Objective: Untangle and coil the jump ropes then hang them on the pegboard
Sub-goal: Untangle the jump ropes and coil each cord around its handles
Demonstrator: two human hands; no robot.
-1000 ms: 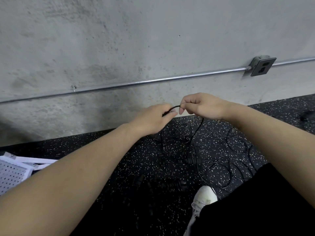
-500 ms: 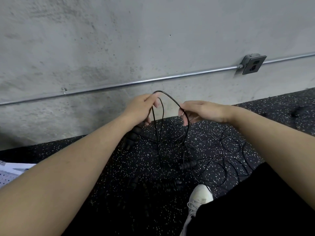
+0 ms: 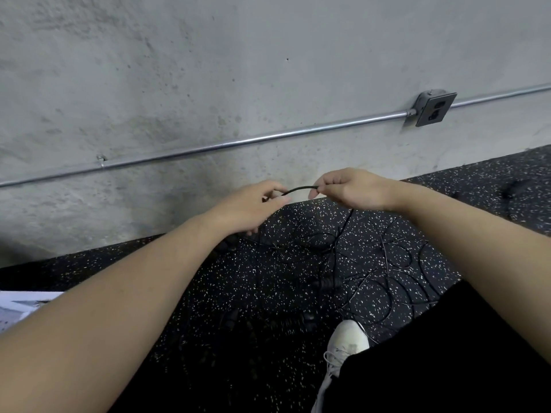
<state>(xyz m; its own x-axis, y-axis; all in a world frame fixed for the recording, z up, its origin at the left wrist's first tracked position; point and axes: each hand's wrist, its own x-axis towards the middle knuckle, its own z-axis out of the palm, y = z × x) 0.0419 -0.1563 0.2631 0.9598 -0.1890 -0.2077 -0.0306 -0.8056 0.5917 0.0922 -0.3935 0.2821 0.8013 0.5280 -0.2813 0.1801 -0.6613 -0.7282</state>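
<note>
A thin black jump rope (image 3: 299,189) spans a short gap between my two hands, held up in front of the concrete wall. My left hand (image 3: 253,207) pinches it at the left end, and my right hand (image 3: 350,189) pinches it at the right end. From the hands the cord drops to a tangle of black rope loops (image 3: 384,278) on the speckled floor. A black handle (image 3: 328,283) lies in the tangle, and another handle (image 3: 226,245) hangs under my left wrist. A corner of the white pegboard (image 3: 18,305) shows at the left edge.
A metal conduit (image 3: 238,143) runs along the concrete wall to an outlet box (image 3: 432,108). The floor is black speckled rubber (image 3: 238,293). My white shoe (image 3: 346,347) and black-clad leg (image 3: 447,353) are at the lower right, close to the tangle.
Half a second ago my left hand held a tall loop of rope up. Now both hands are lower and closer, with only a short stretch of cord between them.
</note>
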